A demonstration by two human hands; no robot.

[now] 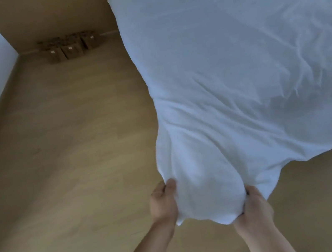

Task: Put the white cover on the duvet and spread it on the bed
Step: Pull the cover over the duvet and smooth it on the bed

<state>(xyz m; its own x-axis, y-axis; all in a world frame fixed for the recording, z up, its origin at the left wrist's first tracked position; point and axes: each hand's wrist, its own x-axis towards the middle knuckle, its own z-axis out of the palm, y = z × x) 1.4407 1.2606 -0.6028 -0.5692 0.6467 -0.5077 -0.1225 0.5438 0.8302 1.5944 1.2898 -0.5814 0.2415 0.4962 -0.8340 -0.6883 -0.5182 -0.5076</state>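
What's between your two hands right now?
A bunched end of the white duvet, gripped by the left hand and the right hand, as the head view shows.

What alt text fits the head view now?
The left hand and right hand grip the near edge of the white duvet, spread out above a wooden floor. Brown bags sit by the far wall.

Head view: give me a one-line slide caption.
Left hand and right hand grip one end of the white duvet, spread out above the wooden floor.
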